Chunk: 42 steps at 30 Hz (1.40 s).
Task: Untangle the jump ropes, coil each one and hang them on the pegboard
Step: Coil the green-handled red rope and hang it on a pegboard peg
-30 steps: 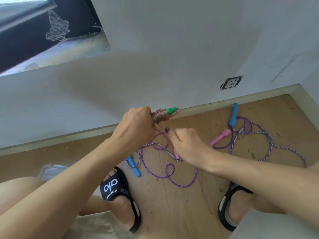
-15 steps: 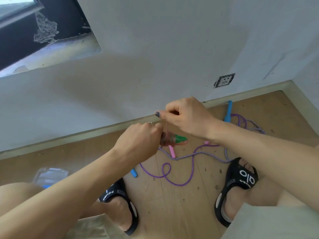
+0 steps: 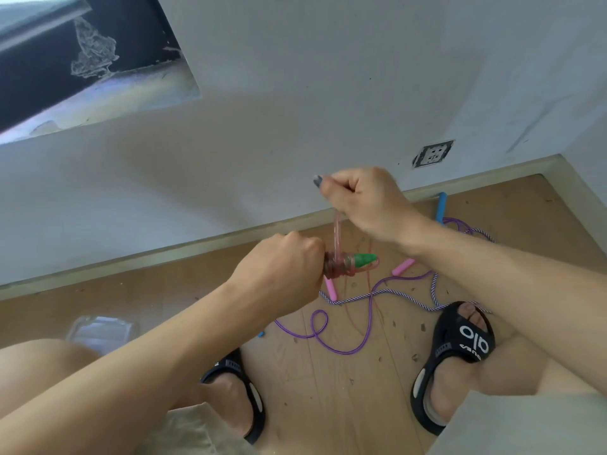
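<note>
Your left hand (image 3: 279,267) grips the green-tipped handle (image 3: 348,262), fingers curled round it, its long axis running toward 3 o'clock. The pink cord (image 3: 337,234) rises from the wrapped turns to 12 o'clock, where your right hand (image 3: 364,201) pinches it. That hand is the nearer one to lay the next turn across the handle. The purple ropes (image 3: 368,310) lie tangled on the floor below.

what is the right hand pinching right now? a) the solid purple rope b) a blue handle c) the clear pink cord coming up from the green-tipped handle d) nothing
c: the right hand is raised with its fingers curled on the clear pink cord, which runs down to the wraps on the green-tipped handle held in the left hand; the purple rope lies on the floor.
</note>
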Tool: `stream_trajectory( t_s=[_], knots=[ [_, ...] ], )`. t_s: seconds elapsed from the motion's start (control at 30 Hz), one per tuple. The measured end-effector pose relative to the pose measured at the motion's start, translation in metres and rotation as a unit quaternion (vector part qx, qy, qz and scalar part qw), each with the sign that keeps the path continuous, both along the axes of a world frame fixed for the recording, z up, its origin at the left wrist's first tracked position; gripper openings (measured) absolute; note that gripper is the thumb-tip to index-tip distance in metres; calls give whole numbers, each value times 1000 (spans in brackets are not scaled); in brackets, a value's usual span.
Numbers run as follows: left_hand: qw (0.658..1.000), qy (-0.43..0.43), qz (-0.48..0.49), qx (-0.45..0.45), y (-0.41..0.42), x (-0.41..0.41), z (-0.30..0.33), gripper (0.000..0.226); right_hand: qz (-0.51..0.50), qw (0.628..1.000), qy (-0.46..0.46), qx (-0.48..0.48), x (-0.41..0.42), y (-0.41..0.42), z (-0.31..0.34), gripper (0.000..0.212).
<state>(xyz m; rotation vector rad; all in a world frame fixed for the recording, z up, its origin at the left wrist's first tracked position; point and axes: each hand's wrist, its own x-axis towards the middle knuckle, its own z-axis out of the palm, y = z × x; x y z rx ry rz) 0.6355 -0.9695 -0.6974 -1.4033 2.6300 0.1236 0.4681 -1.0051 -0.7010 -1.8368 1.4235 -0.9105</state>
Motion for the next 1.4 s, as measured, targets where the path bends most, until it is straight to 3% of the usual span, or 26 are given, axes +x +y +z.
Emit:
stream_trajectory(
  t_s=[0.13,0.3,0.47,0.63,0.7,0.77,0.87,1.03,1.17,1.4],
  knots=[
    [998,-39,-8,44,-3,-2,-5,8,24,993,28,-112,5,3,26,54],
    [997,-54,-19,44,2,-7,-9,20,58,990,44,-119,18,10,24,55],
    [999,-27,-27,36,4,-8,-8,21,42,989,139,-13,5,-6,-7,58],
    [993,96,3,63,0,6,3,10,57,982,75,165,3,6,-44,54],
    [985,156,23,68,-1,10,9,11,52,970,70,225,6,16,-58,41],
    [980,178,66,59,-10,18,13,10,8,966,37,254,8,21,-60,35],
    [972,177,152,36,-34,36,7,10,-12,976,49,213,14,24,-46,50],
    [964,89,248,31,-60,59,-12,14,17,989,71,130,21,41,-23,60],
    [982,2,189,30,-42,40,-23,20,79,995,39,48,26,41,1,55],
    [994,-87,70,18,-14,10,-23,18,92,994,61,11,12,19,6,57]
  ],
)
